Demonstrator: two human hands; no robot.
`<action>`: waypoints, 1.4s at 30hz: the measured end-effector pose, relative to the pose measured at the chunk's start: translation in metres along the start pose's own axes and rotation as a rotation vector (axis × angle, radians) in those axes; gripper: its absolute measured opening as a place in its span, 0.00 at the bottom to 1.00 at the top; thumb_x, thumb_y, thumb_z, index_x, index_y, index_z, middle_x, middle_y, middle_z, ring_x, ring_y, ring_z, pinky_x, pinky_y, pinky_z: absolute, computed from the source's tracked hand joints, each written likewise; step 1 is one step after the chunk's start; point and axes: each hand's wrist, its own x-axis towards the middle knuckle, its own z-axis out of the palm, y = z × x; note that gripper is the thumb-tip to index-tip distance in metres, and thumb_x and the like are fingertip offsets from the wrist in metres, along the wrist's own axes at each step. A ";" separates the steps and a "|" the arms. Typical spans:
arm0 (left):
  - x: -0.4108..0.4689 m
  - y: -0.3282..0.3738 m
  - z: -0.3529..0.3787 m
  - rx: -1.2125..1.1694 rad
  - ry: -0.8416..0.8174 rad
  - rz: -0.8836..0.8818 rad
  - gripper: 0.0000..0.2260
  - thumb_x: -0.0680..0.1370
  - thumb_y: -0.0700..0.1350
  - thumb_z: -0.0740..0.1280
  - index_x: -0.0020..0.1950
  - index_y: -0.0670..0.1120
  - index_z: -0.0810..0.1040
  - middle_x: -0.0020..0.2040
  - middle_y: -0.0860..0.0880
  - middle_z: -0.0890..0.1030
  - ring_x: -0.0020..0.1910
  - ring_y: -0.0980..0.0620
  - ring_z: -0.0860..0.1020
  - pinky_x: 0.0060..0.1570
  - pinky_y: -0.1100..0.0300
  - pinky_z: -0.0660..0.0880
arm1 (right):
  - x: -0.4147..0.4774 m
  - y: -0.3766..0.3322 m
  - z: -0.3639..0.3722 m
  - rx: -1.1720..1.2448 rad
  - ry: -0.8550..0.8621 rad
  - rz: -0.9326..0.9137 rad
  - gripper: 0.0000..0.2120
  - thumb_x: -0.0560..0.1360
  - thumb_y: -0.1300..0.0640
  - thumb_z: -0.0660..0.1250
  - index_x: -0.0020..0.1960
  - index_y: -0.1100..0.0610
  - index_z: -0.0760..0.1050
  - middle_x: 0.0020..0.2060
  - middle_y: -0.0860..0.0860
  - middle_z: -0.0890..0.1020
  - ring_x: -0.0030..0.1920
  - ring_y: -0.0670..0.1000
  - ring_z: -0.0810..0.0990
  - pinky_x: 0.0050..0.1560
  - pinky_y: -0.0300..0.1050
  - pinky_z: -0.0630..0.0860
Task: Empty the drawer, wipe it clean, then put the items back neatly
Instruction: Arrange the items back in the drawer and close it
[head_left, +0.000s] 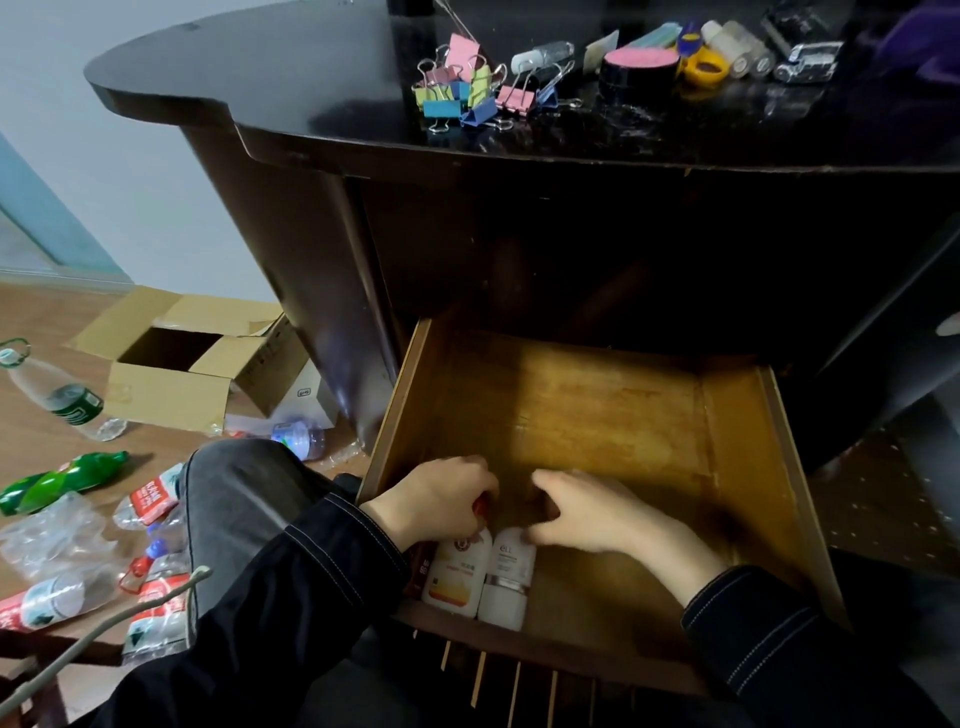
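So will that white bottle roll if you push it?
Probably, if it lies on its side: the white bottle looks round and smooth. The orange bottle sits right beside it and would likely block it that way. It looks hard, so it should stay stiff, maybe slippery.

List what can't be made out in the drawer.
Head view:
- red item: mostly covered by the left hand gripping it.
- dark item beside the orange-label bottle: hidden by the left sleeve.
- right hand: motion-blurred, grip unclear.
- white bottle: label text too small.
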 end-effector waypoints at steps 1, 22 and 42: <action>-0.001 0.001 -0.001 -0.012 0.035 0.004 0.15 0.76 0.47 0.68 0.63 0.51 0.78 0.59 0.51 0.76 0.57 0.49 0.77 0.53 0.55 0.76 | -0.003 0.002 -0.006 -0.002 0.059 0.022 0.27 0.74 0.34 0.67 0.66 0.48 0.70 0.45 0.41 0.74 0.41 0.42 0.74 0.35 0.40 0.71; -0.039 0.093 -0.268 -0.524 1.155 0.425 0.03 0.77 0.47 0.69 0.50 0.53 0.81 0.40 0.56 0.80 0.40 0.55 0.79 0.41 0.59 0.76 | -0.099 -0.042 -0.293 0.084 1.100 -0.022 0.04 0.75 0.54 0.72 0.42 0.46 0.80 0.38 0.46 0.84 0.41 0.50 0.81 0.45 0.53 0.78; 0.054 0.050 -0.317 -0.288 1.192 0.243 0.06 0.79 0.46 0.63 0.51 0.53 0.79 0.47 0.57 0.76 0.49 0.59 0.70 0.47 0.65 0.71 | -0.021 -0.030 -0.400 -0.324 0.772 0.098 0.18 0.81 0.57 0.59 0.64 0.39 0.76 0.53 0.39 0.75 0.54 0.42 0.76 0.48 0.38 0.74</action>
